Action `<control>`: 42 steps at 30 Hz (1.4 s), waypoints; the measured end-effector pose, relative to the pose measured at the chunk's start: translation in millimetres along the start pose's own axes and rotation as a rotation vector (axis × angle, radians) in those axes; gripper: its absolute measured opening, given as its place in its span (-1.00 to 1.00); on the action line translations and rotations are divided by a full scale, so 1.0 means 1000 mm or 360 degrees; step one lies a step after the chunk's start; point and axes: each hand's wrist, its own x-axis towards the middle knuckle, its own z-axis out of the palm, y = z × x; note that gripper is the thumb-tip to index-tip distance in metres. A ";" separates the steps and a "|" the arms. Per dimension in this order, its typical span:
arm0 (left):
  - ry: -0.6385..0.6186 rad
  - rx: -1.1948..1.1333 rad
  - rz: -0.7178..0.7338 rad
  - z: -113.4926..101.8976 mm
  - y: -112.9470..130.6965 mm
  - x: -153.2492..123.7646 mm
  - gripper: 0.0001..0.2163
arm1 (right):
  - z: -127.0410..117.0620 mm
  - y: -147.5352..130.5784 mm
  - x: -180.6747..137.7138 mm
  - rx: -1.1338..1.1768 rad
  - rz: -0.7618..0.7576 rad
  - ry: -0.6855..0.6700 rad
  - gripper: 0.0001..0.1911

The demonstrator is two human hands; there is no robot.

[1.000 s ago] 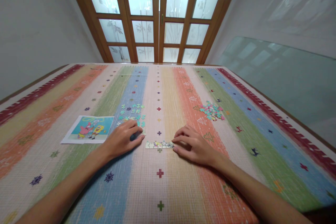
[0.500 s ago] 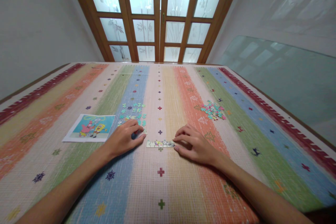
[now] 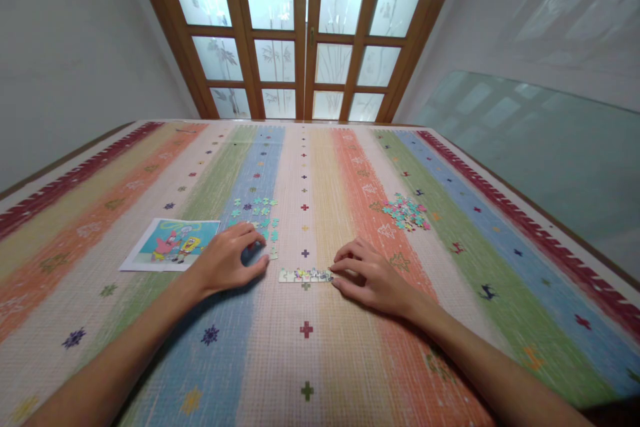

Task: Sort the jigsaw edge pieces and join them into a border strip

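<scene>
A short strip of joined jigsaw pieces [image 3: 305, 275] lies flat in front of me, pale along its near edge. My right hand [image 3: 367, 275] rests at its right end, with thumb and forefinger closed on that end. To the left of the strip, my left hand [image 3: 237, 259] hovers over the blue stripe. Its thumb and fingers are apart, and nothing shows between them. Spread loose puzzle pieces [image 3: 260, 210], mostly turquoise, lie just beyond the left hand, which hides some of them.
A printed reference picture [image 3: 173, 243] of cartoon figures lies to the left, partly behind my left hand. At the right is a heap of puzzle pieces [image 3: 407, 212]. A striped tablecloth [image 3: 285, 360] covers the table. Wooden doors with glass panes [image 3: 277, 60] stand beyond it.
My left hand has drawn back slightly to the left, uncovering a piece at the near end of the loose ones. My right hand and the strip have stayed in place.
</scene>
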 end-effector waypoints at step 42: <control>0.0194 -0.0030 -0.0239 0.005 -0.044 0.002 -0.67 | -0.001 0.000 0.001 -0.0032 0.0007 -0.0015 -0.85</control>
